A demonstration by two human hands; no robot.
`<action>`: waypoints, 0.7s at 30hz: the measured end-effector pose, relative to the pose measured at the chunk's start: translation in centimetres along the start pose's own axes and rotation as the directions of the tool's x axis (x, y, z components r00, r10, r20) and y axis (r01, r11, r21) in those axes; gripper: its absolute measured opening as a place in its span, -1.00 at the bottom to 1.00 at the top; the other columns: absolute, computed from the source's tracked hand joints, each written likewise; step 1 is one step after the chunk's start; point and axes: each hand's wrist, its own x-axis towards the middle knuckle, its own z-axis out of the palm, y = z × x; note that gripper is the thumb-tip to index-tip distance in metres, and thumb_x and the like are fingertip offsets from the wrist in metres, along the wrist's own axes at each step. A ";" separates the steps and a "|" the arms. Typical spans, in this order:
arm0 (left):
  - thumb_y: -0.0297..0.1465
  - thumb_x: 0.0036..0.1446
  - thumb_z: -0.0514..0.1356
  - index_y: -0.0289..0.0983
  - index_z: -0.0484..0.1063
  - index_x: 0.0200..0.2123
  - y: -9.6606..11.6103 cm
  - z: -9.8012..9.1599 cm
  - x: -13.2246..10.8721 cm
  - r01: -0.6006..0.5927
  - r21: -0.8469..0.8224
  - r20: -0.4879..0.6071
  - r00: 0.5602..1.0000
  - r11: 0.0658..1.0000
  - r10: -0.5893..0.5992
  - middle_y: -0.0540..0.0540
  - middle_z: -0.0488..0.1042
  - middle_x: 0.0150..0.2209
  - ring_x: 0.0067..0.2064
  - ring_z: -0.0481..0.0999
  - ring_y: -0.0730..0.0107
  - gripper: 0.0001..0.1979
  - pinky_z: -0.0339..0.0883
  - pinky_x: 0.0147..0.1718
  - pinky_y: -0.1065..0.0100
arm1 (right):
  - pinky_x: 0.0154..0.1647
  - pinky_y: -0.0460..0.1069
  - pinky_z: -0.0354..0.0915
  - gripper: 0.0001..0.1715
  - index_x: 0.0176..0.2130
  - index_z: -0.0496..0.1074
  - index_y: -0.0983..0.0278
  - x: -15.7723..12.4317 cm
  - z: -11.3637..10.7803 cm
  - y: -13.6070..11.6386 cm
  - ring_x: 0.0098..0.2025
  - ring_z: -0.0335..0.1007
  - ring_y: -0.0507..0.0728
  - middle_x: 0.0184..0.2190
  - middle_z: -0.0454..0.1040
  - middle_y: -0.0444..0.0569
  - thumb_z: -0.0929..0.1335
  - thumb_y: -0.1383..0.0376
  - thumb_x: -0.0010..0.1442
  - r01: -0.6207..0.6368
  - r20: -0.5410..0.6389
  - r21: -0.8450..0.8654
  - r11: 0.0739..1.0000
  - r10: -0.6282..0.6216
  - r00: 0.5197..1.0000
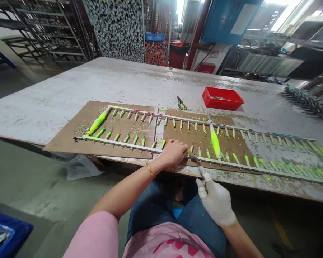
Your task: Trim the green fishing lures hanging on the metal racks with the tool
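Observation:
A long light metal frame (134, 146) lies across the table, lined along both rails with small yellow-green and white rod-like pieces (127, 138) that have thin wire ends. My bare left hand (174, 152) rests on the near rail, its fingers drawn together by one such piece; what they grip is hidden. In my right hand (216, 199), which wears a white glove, is a metal hand tool (196, 159). Its head touches or nearly touches the near rail just right of my left fingertips; its exact kind is unclear. Thick yellow-green bars (214, 139) join the two rails.
Brown cardboard sheets (70, 132) lie beneath the frame, with yellow-green flakes around. Beyond it are pliers (181, 103) and a red bin (223, 99) with small parts. The near table edge (177, 171) runs just above my lap. A blue crate (8, 229) stands at lower left.

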 end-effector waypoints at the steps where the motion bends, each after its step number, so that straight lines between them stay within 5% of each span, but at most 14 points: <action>1: -0.23 0.44 0.00 -0.20 0.51 -0.22 0.0 0.0 0.0 0.001 -0.005 0.006 1.000 1.000 -0.001 -0.07 0.60 -0.18 -0.08 0.48 0.24 -0.68 0.13 -0.07 0.18 | -0.38 -0.01 0.44 -0.51 0.14 0.51 0.24 0.2 0.0 -0.2 -0.48 0.56 0.15 -0.40 0.65 0.02 0.25 0.08 0.39 0.010 0.033 -0.032 0.999 -0.009 0.999; 7: -0.23 0.45 -0.02 -0.22 0.54 -0.22 0.0 0.0 0.2 0.097 -0.033 -0.045 0.994 0.995 -0.099 -0.10 0.59 -0.18 -0.10 0.47 0.23 -0.63 0.17 -0.07 0.17 | -0.14 0.09 0.52 -0.45 0.09 0.50 0.32 0.7 -1.7 -0.5 -0.21 0.65 0.28 -0.18 0.67 0.13 0.33 -0.01 0.32 -0.053 -0.174 -0.014 0.999 0.049 0.983; 15: -0.27 0.41 0.04 -0.20 0.53 -0.08 -4.0 -2.7 -3.3 0.306 0.058 -0.243 0.928 0.950 -0.284 -0.17 0.56 -0.09 -0.04 0.45 0.12 -0.71 0.15 -0.02 0.11 | -0.17 0.00 0.56 -0.47 0.16 0.47 0.31 -0.6 -0.2 0.0 -0.28 0.66 0.19 -0.19 0.67 0.07 0.29 0.07 0.36 -0.104 -0.027 0.102 0.989 0.107 0.994; 21: -0.11 0.32 0.16 -0.21 0.50 -0.29 -5.0 -3.5 -4.1 0.361 0.068 -0.171 0.923 0.930 -0.346 -0.13 0.58 -0.22 -0.11 0.47 0.12 -0.69 0.13 -0.08 0.11 | -0.12 0.00 0.55 -0.50 0.14 0.48 0.31 -0.8 0.9 -0.6 -0.23 0.65 0.17 -0.14 0.66 0.07 0.31 0.08 0.35 -0.093 -0.052 0.222 0.971 0.107 0.993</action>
